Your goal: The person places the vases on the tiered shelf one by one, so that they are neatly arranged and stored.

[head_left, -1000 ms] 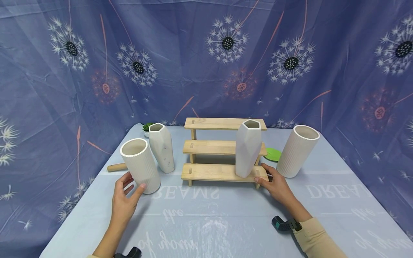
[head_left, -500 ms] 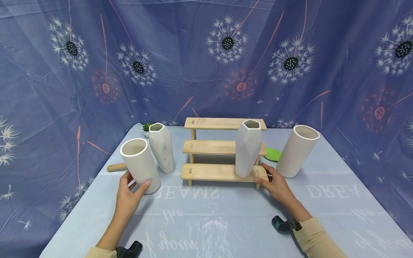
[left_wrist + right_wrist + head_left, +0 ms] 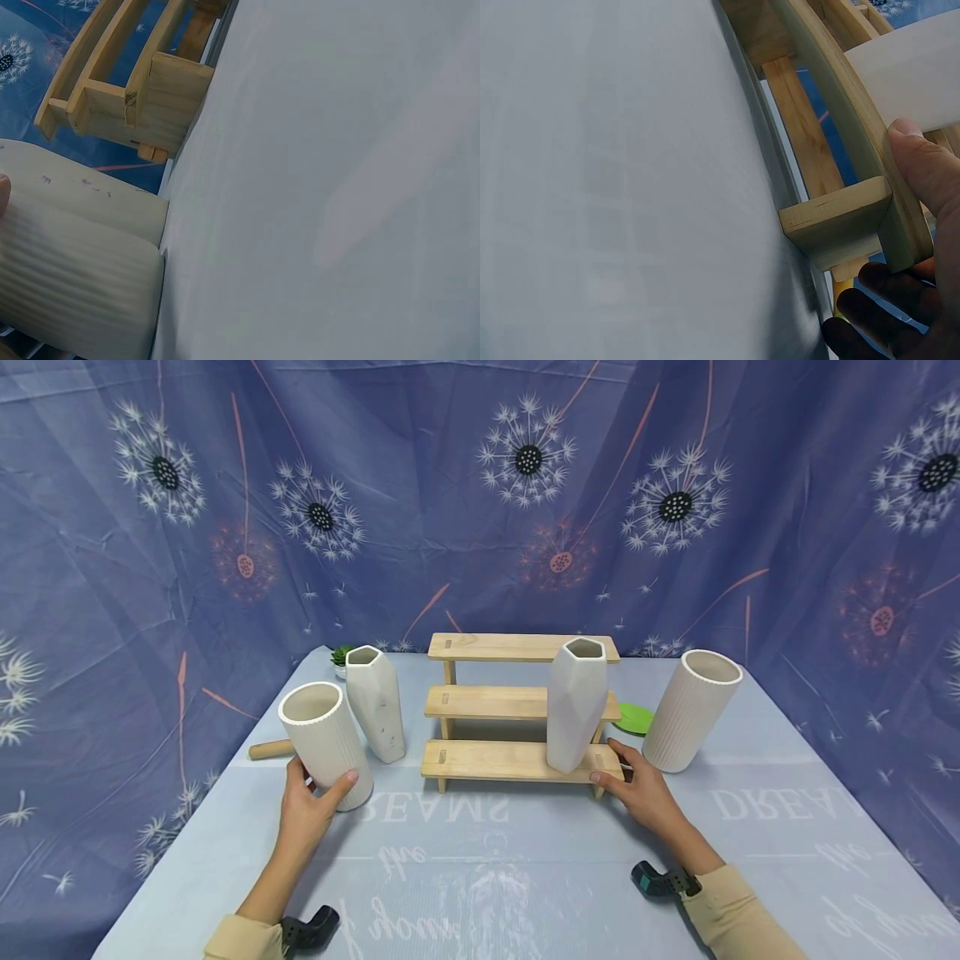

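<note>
In the head view my left hand (image 3: 307,810) wraps a white ribbed cylindrical vase (image 3: 333,752) low down, thumb across its front and fingers behind it, mostly hidden. The vase stands on the table; its ribbed side (image 3: 82,277) fills the lower left of the left wrist view. My right hand (image 3: 641,789) grips the right end of the lowest step of a three-tier wooden stand (image 3: 487,760). Its thumb (image 3: 926,161) lies on that step, with the other fingers curled at the end. On the same step rests a white faceted vase (image 3: 577,710), close to that thumb.
Behind the held vase stands another faceted vase (image 3: 377,706). A second ribbed vase (image 3: 690,714) is at right, beside a green disc (image 3: 635,719). A wooden rod (image 3: 272,749) and a small potted plant (image 3: 341,658) lie at left. A patterned curtain (image 3: 450,510) closes the back.
My left hand has moved slightly right and closed round the ribbed vase, its thumb sliding further across the front. The right hand, stand and vases have stayed in place.
</note>
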### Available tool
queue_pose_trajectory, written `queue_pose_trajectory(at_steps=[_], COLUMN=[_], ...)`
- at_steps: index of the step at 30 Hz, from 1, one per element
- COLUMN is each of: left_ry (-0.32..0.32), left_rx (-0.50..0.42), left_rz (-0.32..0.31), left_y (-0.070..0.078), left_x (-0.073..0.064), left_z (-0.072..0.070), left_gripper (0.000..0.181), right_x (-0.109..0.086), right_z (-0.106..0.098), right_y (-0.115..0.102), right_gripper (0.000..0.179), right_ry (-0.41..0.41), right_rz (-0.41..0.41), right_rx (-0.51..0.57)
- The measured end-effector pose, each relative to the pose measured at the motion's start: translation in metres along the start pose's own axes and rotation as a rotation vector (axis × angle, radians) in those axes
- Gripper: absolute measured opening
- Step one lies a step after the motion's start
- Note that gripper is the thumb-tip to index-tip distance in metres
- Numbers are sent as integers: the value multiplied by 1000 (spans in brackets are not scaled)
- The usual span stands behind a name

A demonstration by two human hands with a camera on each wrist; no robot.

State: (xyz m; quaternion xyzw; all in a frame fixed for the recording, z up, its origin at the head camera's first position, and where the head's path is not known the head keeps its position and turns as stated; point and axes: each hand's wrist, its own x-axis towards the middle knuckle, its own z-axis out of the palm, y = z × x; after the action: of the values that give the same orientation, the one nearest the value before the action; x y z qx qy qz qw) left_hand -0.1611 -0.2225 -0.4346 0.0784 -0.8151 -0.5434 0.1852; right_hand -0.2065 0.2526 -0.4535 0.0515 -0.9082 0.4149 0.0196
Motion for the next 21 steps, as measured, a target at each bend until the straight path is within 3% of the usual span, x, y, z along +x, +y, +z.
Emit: queue_pose_trajectory(at_steps=[13, 21], left_ry=[-6, 26], left_rx=[16, 30], left_rz=[-33, -38], left_y=[1, 3], left_x=[3, 3], left_z=[5, 5], left_gripper=[87, 83], right_x=[-1, 0], right_z=[0, 0], right_y=[-1, -1], right_gripper=[86, 86], right_ry=[-2, -4], right_rz=[-2, 0], right_rx=[5, 10])
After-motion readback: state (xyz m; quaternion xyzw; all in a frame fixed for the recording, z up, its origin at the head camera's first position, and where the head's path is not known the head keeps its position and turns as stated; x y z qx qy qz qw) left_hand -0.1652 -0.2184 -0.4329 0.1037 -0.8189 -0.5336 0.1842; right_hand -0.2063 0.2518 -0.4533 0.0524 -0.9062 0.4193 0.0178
